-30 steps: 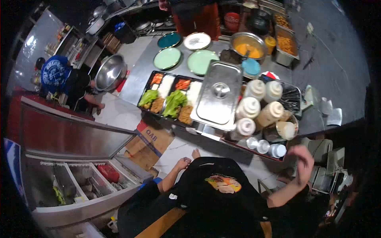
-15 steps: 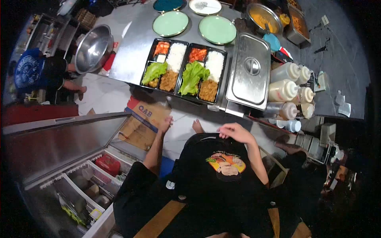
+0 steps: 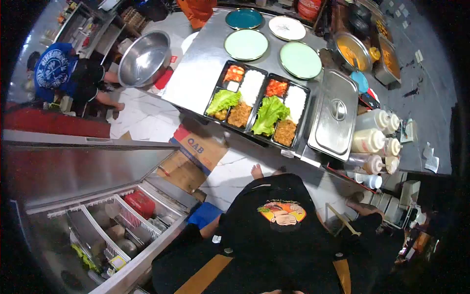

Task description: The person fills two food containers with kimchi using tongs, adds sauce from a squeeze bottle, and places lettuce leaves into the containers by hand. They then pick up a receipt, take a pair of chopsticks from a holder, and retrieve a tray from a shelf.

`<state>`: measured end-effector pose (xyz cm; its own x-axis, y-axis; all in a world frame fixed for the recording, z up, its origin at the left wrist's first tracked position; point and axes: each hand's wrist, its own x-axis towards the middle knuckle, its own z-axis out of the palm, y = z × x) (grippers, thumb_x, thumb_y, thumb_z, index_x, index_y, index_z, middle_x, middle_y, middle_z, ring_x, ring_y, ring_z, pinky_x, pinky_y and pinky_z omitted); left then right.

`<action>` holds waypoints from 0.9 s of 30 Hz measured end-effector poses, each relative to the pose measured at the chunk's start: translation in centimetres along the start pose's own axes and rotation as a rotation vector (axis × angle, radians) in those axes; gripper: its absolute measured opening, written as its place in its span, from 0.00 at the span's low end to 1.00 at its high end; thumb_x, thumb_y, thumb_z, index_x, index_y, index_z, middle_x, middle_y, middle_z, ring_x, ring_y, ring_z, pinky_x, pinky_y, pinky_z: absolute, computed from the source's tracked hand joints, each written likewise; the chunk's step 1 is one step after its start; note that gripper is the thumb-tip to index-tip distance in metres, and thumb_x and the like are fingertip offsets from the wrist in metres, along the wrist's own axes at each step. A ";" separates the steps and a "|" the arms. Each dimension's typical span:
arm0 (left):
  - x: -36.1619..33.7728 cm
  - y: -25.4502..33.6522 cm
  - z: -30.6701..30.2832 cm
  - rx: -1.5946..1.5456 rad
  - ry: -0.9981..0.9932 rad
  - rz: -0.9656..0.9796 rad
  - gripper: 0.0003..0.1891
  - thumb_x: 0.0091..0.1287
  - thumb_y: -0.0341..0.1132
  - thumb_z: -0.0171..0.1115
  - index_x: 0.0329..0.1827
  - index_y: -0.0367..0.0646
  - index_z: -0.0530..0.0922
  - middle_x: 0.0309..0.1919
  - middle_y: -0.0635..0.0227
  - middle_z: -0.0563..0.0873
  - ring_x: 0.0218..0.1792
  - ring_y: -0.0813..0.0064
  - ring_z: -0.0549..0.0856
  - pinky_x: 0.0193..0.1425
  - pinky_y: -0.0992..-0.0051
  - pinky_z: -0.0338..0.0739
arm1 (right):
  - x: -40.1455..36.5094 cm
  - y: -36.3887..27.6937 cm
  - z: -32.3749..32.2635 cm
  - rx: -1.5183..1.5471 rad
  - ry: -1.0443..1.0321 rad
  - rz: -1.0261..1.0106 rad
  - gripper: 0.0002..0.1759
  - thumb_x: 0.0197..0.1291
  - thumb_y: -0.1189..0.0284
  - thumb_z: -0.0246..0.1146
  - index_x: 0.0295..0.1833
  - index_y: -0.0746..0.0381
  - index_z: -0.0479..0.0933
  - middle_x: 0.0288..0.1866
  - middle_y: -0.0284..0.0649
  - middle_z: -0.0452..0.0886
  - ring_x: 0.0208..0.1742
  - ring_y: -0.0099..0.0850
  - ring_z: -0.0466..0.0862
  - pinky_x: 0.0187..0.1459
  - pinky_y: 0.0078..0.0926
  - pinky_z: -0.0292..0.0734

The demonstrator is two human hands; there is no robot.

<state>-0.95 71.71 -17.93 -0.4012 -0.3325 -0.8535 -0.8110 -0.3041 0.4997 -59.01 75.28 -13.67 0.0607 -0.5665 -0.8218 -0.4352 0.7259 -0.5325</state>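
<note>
Neither of my hands shows now. A bit of my left forearm (image 3: 210, 228) comes out of the black sleeve and goes behind the black apron (image 3: 245, 210). On the right, only a thin strip of skin shows beside the apron. In front of me, two black compartment trays stand side by side on the steel table (image 3: 188, 81). The left meal tray (image 3: 251, 113) and the right meal tray (image 3: 269, 136) hold white rice, kimchi-like red food, green lettuce and browned meat. A lidded steel pan (image 3: 335, 115) stands to their right.
An open chest freezer (image 3: 161, 240) with white baskets is at my left. A flattened cardboard box (image 3: 188, 159) lies on the floor. Squeeze bottles (image 3: 368, 140) line the right side; green plates (image 3: 246, 44) sit behind the trays. A person in blue (image 3: 56, 71) crouches near a large steel bowl (image 3: 144, 59).
Both my hands have dropped out of sight behind the apron. The view has shifted, so the table and trays appear farther right and lower. The person in blue shows more fully.
</note>
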 end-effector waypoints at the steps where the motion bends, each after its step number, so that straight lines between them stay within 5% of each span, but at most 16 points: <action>1: -1.2 -0.4 0.5 0.017 -0.008 -0.035 0.18 0.68 0.41 0.52 0.52 0.39 0.80 0.48 0.60 0.84 0.49 0.62 0.81 0.58 0.62 0.73 | -1.9 -0.5 -1.2 -0.011 -0.029 0.061 0.24 0.73 0.57 0.50 0.62 0.62 0.75 0.53 0.41 0.84 0.52 0.33 0.82 0.59 0.30 0.72; 9: 6.2 2.9 2.0 0.020 0.104 0.200 0.20 0.62 0.45 0.58 0.47 0.37 0.82 0.40 0.54 0.86 0.44 0.56 0.85 0.52 0.61 0.76 | -10.2 -1.5 -7.1 0.034 -0.091 0.245 0.27 0.73 0.53 0.46 0.66 0.61 0.71 0.54 0.41 0.83 0.50 0.35 0.82 0.57 0.35 0.74; 11: 8.5 5.4 -0.4 0.045 0.261 0.251 0.21 0.60 0.45 0.59 0.46 0.36 0.82 0.38 0.52 0.87 0.43 0.55 0.85 0.51 0.60 0.77 | -7.2 -1.0 -5.4 0.082 -0.078 0.171 0.28 0.74 0.52 0.45 0.67 0.61 0.70 0.54 0.41 0.83 0.50 0.35 0.82 0.57 0.36 0.74; 13: 6.2 10.0 -4.0 0.069 0.427 0.084 0.17 0.63 0.43 0.59 0.45 0.38 0.84 0.40 0.51 0.87 0.48 0.55 0.85 0.54 0.62 0.77 | -2.6 -0.2 -1.9 0.168 -0.041 0.047 0.29 0.74 0.51 0.44 0.68 0.61 0.68 0.55 0.41 0.83 0.49 0.36 0.82 0.57 0.37 0.75; 15: 4.0 11.8 -4.0 -0.462 0.891 0.008 0.15 0.66 0.41 0.58 0.46 0.40 0.84 0.40 0.55 0.88 0.46 0.60 0.86 0.54 0.65 0.78 | 2.8 -0.5 2.1 0.355 -0.040 -0.074 0.30 0.74 0.50 0.43 0.69 0.60 0.67 0.55 0.41 0.82 0.49 0.36 0.82 0.56 0.38 0.75; 16: 3.4 12.2 -4.2 -0.583 0.997 0.038 0.16 0.68 0.41 0.56 0.48 0.39 0.83 0.41 0.57 0.88 0.46 0.63 0.86 0.54 0.67 0.78 | 5.9 0.8 1.0 0.716 -0.231 -0.060 0.16 0.69 0.59 0.54 0.47 0.60 0.78 0.29 0.30 0.78 0.29 0.23 0.78 0.32 0.24 0.75; 17: 2.6 11.9 -3.9 -0.689 1.093 0.070 0.16 0.71 0.41 0.55 0.50 0.39 0.82 0.42 0.58 0.88 0.45 0.65 0.86 0.55 0.69 0.77 | 7.1 -0.5 1.0 0.486 -0.166 0.094 0.18 0.69 0.59 0.53 0.54 0.59 0.76 0.39 0.34 0.81 0.35 0.26 0.81 0.36 0.27 0.78; 18: 1.0 11.4 -2.6 -0.697 1.076 0.037 0.16 0.71 0.41 0.55 0.50 0.39 0.82 0.42 0.58 0.88 0.45 0.65 0.86 0.55 0.69 0.77 | 8.3 -2.6 0.9 0.247 -0.095 0.228 0.21 0.70 0.58 0.53 0.61 0.57 0.75 0.49 0.38 0.84 0.40 0.29 0.84 0.40 0.30 0.80; 19: 0.2 11.3 -2.5 -0.718 1.013 0.028 0.16 0.72 0.42 0.55 0.51 0.39 0.82 0.43 0.59 0.88 0.46 0.67 0.86 0.56 0.70 0.77 | 8.9 -4.3 0.9 0.208 -0.091 0.259 0.19 0.69 0.60 0.54 0.60 0.57 0.76 0.48 0.37 0.85 0.41 0.28 0.84 0.40 0.29 0.80; 20: 0.0 11.0 -2.5 -0.742 0.952 0.031 0.16 0.73 0.42 0.55 0.51 0.39 0.81 0.44 0.59 0.87 0.46 0.68 0.85 0.57 0.71 0.76 | 9.5 -5.5 1.6 0.247 -0.016 0.289 0.14 0.66 0.62 0.60 0.51 0.57 0.79 0.36 0.31 0.81 0.33 0.24 0.82 0.32 0.23 0.78; 23: 1.0 7.7 0.5 -0.929 1.090 0.079 0.17 0.73 0.44 0.57 0.49 0.38 0.81 0.44 0.59 0.87 0.45 0.70 0.85 0.54 0.71 0.76 | 11.4 -9.1 4.0 0.325 -0.079 0.192 0.14 0.66 0.61 0.61 0.51 0.57 0.79 0.38 0.33 0.83 0.34 0.24 0.82 0.33 0.23 0.78; 24: 1.0 6.7 -0.2 -0.859 1.005 -0.059 0.18 0.72 0.45 0.60 0.51 0.38 0.81 0.42 0.61 0.88 0.44 0.73 0.84 0.51 0.70 0.76 | 12.0 -9.9 5.1 0.326 -0.062 0.203 0.14 0.66 0.61 0.61 0.51 0.57 0.79 0.38 0.33 0.83 0.34 0.24 0.82 0.33 0.23 0.78; 27: -0.3 4.3 -2.5 -0.791 0.872 0.055 0.22 0.70 0.50 0.61 0.48 0.36 0.82 0.38 0.58 0.88 0.42 0.70 0.84 0.49 0.67 0.75 | 13.4 -11.6 8.6 0.163 -0.028 0.177 0.17 0.68 0.60 0.58 0.55 0.57 0.78 0.43 0.35 0.85 0.36 0.25 0.84 0.36 0.26 0.79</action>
<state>-3.22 68.32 -15.15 0.2482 -0.7668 -0.5919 -0.1887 -0.6376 0.7469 -45.41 62.61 -20.26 0.0225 -0.4153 -0.9094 -0.2912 0.8675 -0.4033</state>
